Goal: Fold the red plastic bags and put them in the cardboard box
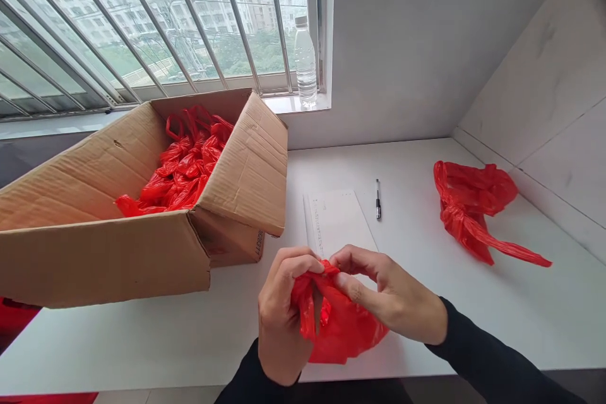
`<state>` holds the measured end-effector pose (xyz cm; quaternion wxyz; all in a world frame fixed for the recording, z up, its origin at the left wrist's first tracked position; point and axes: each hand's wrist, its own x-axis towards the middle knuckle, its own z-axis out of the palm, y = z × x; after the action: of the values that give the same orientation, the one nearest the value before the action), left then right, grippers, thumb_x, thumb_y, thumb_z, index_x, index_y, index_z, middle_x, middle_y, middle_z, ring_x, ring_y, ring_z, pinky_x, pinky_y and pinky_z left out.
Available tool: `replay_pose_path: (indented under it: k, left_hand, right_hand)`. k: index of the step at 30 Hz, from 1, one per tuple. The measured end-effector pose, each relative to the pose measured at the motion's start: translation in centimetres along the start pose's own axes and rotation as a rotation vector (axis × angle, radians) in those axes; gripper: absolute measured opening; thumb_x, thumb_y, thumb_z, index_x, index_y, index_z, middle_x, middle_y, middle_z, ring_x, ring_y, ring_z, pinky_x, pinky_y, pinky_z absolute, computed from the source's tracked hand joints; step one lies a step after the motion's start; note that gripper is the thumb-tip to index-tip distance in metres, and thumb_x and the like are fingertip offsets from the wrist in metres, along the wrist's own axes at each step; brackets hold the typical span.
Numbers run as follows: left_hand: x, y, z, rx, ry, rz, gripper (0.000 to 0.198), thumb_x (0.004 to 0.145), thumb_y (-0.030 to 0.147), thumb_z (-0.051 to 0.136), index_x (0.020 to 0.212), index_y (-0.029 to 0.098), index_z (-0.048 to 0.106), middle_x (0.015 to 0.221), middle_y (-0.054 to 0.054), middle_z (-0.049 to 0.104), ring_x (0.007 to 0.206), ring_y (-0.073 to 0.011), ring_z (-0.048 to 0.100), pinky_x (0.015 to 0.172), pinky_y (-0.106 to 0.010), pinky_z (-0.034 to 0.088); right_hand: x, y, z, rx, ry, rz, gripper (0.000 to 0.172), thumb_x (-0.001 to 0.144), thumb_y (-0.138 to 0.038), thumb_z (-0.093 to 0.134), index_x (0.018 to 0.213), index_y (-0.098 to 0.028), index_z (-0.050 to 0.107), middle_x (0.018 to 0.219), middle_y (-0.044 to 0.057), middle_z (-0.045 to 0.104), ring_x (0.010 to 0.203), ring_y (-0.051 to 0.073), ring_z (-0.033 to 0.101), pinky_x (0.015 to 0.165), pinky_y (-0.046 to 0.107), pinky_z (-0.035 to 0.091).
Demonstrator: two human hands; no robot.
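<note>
Both hands grip a red plastic bag (348, 328) above the front edge of the white table. My left hand (284, 309) is closed round the bag's gathered top, with a loop of red plastic hanging beside its fingers. From the other side, my right hand (388, 293) pinches the same top part between thumb and fingers. The two hands' fingertips nearly meet there. The lower bag hangs loose and spread out; what it contains, if anything, I cannot make out. Just behind the hands lies a white notebook (338, 218) with writing on its page, partly covered by them.
An open cardboard box (246, 164) stands at the left, holding several knotted red bags (182, 170). A black pen (377, 201) lies right of the notebook. Another red bag (473, 208) rests on the table (497, 322) near the right wall. A water bottle (305, 66) stands on the windowsill.
</note>
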<state>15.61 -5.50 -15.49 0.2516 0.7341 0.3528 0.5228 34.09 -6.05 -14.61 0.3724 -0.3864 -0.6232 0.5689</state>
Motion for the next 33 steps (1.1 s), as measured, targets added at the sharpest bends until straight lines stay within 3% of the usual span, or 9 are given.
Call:
replay_pose_path:
  k: [5,10,15,18,21,24,29,33]
  left_hand:
    - [-0.1,0.3,-0.4,-0.006,-0.123,-0.044,0.035,0.093,0.013,0.059,0.125,0.027,0.060,0.115,-0.003,0.058,0.104,-0.0131,0.060,0.087,-0.022,0.048]
    - [-1.0,0.8,-1.0,0.049,-0.196,-0.111,0.041,0.100,0.019,0.049,0.137,0.034,0.057,0.130,-0.003,0.054,0.119,-0.0149,0.055,0.100,-0.022,0.044]
    - [-2.2,0.9,-1.3,0.060,-0.160,-0.123,0.039,0.103,0.023,0.043,0.138,0.033,0.057,0.137,-0.002,0.054,0.129,-0.0177,0.048,0.112,-0.026,0.037]
    - [-2.4,1.0,-1.1,0.028,-0.181,-0.140,0.037,0.102,0.022,0.046,0.135,0.031,0.060,0.133,-0.003,0.057,0.126,-0.0179,0.050,0.110,-0.027,0.039]
    - [-2.1,1.2,-0.9,0.009,-0.147,-0.164,0.035,0.100,0.020,0.050,0.128,0.033,0.064,0.126,-0.001,0.060,0.119,-0.0152,0.055,0.103,-0.023,0.044]
    - [-1.8,1.3,-1.0,0.050,-0.054,-0.228,0.031,0.099,0.021,0.053,0.123,0.035,0.068,0.124,0.001,0.062,0.121,-0.0149,0.054,0.106,-0.024,0.042]
    - [-2.0,1.0,-1.3,0.029,-0.012,-0.332,0.031,0.100,0.031,0.051,0.126,0.035,0.068,0.131,-0.001,0.064,0.126,-0.0199,0.054,0.108,-0.031,0.044]
    - [-3.1,1.1,-1.6,0.021,-0.009,-0.424,0.033,0.101,0.036,0.049,0.130,0.036,0.065,0.133,-0.002,0.065,0.129,-0.0223,0.052,0.109,-0.035,0.043]
  right_hand:
    - [0.1,0.1,-0.5,0.221,0.076,0.034,0.018,0.097,-0.040,0.055,0.098,-0.023,0.057,0.102,0.002,0.060,0.091,0.014,0.059,0.079,0.029,0.050]
    - [-0.1,0.1,-0.9,0.374,0.151,0.025,0.012,0.094,-0.036,0.060,0.092,-0.025,0.059,0.120,0.001,0.055,0.106,0.015,0.056,0.085,0.026,0.049]
    - [-0.8,0.8,-0.7,0.564,0.141,0.046,0.008,0.095,-0.032,0.058,0.091,-0.025,0.059,0.116,0.000,0.056,0.098,0.013,0.054,0.084,0.026,0.044]
    - [-1.0,1.1,-0.6,0.661,0.091,0.040,0.005,0.094,-0.029,0.058,0.092,-0.025,0.057,0.109,0.000,0.055,0.089,0.012,0.052,0.080,0.026,0.043]
    - [-1.0,1.2,-0.5,0.649,0.081,0.029,0.007,0.092,-0.026,0.062,0.091,-0.024,0.055,0.099,-0.001,0.053,0.084,0.012,0.048,0.078,0.025,0.040]
    - [-1.0,1.1,-0.5,0.600,0.092,0.007,0.008,0.092,-0.025,0.063,0.091,-0.025,0.054,0.092,-0.002,0.050,0.081,0.011,0.046,0.074,0.024,0.039]
    - [-1.2,0.7,-0.6,0.598,0.055,-0.049,0.007,0.092,-0.024,0.062,0.091,-0.026,0.055,0.100,-0.001,0.052,0.088,0.013,0.050,0.078,0.025,0.042]
    - [-1.5,1.0,-1.0,0.660,0.117,-0.034,0.007,0.090,-0.026,0.061,0.090,-0.026,0.054,0.102,0.000,0.054,0.089,0.014,0.050,0.081,0.027,0.043]
